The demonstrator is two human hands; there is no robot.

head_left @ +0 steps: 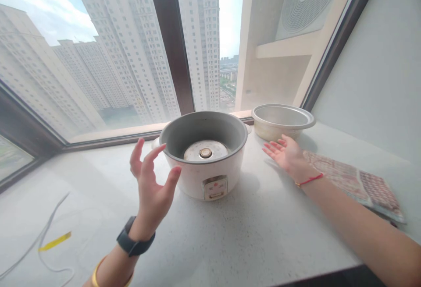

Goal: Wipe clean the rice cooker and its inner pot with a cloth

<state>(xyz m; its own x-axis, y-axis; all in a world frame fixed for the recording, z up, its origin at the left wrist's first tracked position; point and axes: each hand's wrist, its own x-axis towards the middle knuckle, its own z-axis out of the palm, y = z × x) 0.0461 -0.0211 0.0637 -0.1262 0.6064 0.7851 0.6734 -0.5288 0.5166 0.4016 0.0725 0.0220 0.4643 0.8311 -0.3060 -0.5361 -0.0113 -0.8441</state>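
Note:
A white rice cooker body [194, 179] stands upright on the counter, its inside bare down to the heating plate [194, 150]. On its front is a small control panel [215, 188]. My left hand [153, 186] is raised at the cooker's left front, fingers apart and curved, holding nothing; whether a fingertip touches the rim I cannot tell. Its wrist wears a dark watch. The metal inner pot [279, 129] sits behind and to the right of the cooker. Just in front of that pot, my right hand [289, 155] is palm up with fingers stretched out, nothing in it.
A folded patterned cloth [358, 182] lies at the right, beside the wall. On the left, a pale cord [42, 232] with a yellow tag [55, 241] trails over the white counter [210, 243]. Window frames [173, 37] rise directly behind the cooker.

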